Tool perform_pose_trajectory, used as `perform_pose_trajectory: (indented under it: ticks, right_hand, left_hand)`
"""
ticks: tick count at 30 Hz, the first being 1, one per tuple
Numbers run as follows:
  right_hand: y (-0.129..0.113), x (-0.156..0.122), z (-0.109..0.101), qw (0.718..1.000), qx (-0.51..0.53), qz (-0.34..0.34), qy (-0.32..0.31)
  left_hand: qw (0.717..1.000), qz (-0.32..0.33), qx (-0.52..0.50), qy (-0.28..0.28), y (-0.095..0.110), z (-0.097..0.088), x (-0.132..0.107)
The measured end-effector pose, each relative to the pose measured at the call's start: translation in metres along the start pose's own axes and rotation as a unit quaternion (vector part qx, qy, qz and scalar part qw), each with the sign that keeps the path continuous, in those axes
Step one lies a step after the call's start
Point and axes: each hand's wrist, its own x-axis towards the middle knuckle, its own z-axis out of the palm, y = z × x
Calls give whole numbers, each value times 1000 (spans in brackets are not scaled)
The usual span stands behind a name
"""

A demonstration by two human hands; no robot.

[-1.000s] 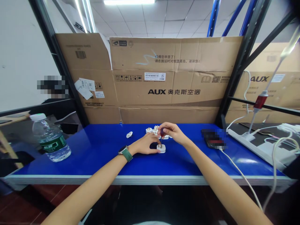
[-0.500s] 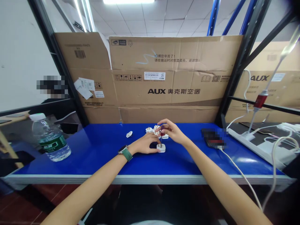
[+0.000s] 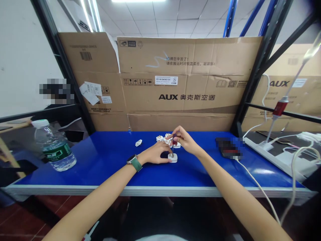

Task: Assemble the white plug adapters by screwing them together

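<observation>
My right hand (image 3: 184, 139) pinches the dark red handle of a screwdriver (image 3: 174, 140), held upright with its shaft pointing down. The tip meets a small white plug part (image 3: 173, 158) lying on the blue tabletop. My left hand (image 3: 158, 153), with a green-strapped watch on its wrist, is closed on the left side of that white part, thumb at the near edge. Just behind my hands sit several white plug pieces (image 3: 159, 138) with metal prongs, partly hidden by my fingers. One more white piece (image 3: 138, 143) lies apart to the left.
A water bottle (image 3: 54, 147) stands at the left end of the blue table (image 3: 105, 160). On the right lie a dark phone (image 3: 228, 148) with a charging cable and a white power strip (image 3: 265, 150). A cardboard sheet (image 3: 185, 80) walls the back. Beyond the left frame is another person.
My right fingers have shifted slightly around the screwdriver handle, showing more of it. My left hand stays on the white plug part. The view has tilted a little.
</observation>
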Motion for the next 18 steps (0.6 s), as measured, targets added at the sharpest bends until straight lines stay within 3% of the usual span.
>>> perform_pose_trajectory:
  ticks: [14, 18]
  right_hand:
    - [-3, 0, 2, 999, 2, 14, 43]
    - [-5, 1, 0, 1000, 14, 3, 20]
  left_hand:
    - [1000, 6, -2, 0, 3, -3, 1]
    - [1000, 5, -4, 0, 4, -3, 1]
